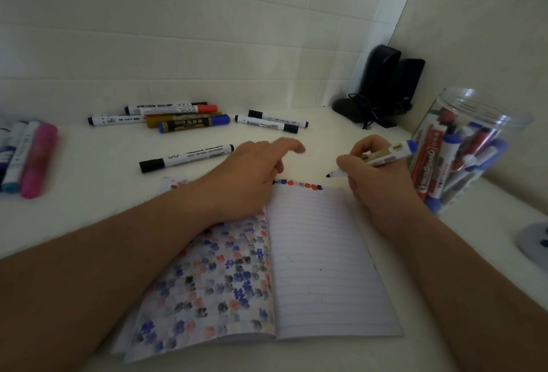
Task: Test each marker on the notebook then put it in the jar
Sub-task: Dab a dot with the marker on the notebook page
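Right now your right hand (374,174) pinches the uncapped blue marker (375,158) in a writing grip, tip poised just past the top edge of the notebook (320,259), ready for a test dab beside the row of blots. Your left hand (252,173) lies relaxed, fingers spread, steadying the left page. Close on your right stands the jar (474,122), so the drop-in should be short; untested markers (189,118) wait across the tabletop (89,208).
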